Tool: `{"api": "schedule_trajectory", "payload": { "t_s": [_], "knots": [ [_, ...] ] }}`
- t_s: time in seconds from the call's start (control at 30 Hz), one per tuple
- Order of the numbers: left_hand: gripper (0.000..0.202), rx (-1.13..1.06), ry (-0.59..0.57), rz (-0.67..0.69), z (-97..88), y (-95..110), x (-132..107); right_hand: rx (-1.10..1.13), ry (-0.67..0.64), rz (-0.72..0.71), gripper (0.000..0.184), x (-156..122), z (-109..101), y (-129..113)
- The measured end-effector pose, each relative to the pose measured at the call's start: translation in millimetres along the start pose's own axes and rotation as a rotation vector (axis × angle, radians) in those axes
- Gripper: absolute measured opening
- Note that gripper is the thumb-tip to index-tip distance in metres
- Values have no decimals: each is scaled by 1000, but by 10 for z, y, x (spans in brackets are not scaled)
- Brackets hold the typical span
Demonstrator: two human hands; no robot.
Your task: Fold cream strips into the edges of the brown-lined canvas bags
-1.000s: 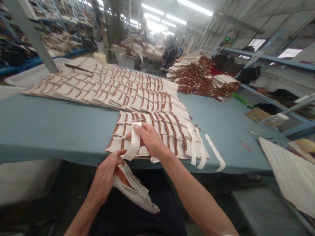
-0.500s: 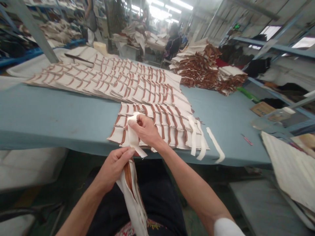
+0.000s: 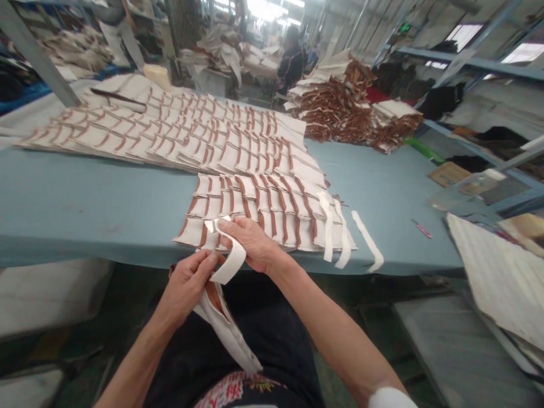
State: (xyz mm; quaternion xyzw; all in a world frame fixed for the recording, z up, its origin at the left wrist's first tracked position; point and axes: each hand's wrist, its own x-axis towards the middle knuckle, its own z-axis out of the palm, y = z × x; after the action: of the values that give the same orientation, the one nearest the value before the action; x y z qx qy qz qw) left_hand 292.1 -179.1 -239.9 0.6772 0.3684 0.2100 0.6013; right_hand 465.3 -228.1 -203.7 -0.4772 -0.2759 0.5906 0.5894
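My left hand point(image 3: 193, 277) pinches the upper end of a folded white and brown fabric piece point(image 3: 227, 331), which hangs down over my lap. Just above and to the right, my right hand point(image 3: 249, 241) is closed on a white fabric strip point(image 3: 233, 262) that curls in a loop beneath the fingers. The strip's lower end lies close to my left fingertips; whether they touch it I cannot tell. Behind both hands, overlapping white panels with brown edges point(image 3: 272, 212) lie in rows at the table's front edge. More white strips point(image 3: 326, 226) rest at the right end of these panels.
A wide spread of similar panels point(image 3: 170, 133) covers the far left of the blue table point(image 3: 106, 198). Farther back on the right stands a tall stack of brown-edged pieces point(image 3: 340, 105). A small pink tool point(image 3: 421, 228) and a cardboard piece point(image 3: 450, 174) lie at the right.
My right hand has moved slightly down and the strip, hanging fairly straight before, now curls into a loop. The lower end of the fabric piece has swung up. The view has shifted a little.
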Motion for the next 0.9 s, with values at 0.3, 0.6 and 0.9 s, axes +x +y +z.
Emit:
{"api": "schedule_trajectory", "payload": {
  "t_s": [0.3,0.6,0.9],
  "knots": [
    [64,-185,-36,-63,161,113,-125,-211,97,-80,54,-150,-3,99],
    [57,-277,-120,-78,272,87,-293,-547,209,-273,31,-140,-46,272],
    [45,-249,-71,31,112,412,111,-590,248,-499,32,1,40,-32]
  ]
}}
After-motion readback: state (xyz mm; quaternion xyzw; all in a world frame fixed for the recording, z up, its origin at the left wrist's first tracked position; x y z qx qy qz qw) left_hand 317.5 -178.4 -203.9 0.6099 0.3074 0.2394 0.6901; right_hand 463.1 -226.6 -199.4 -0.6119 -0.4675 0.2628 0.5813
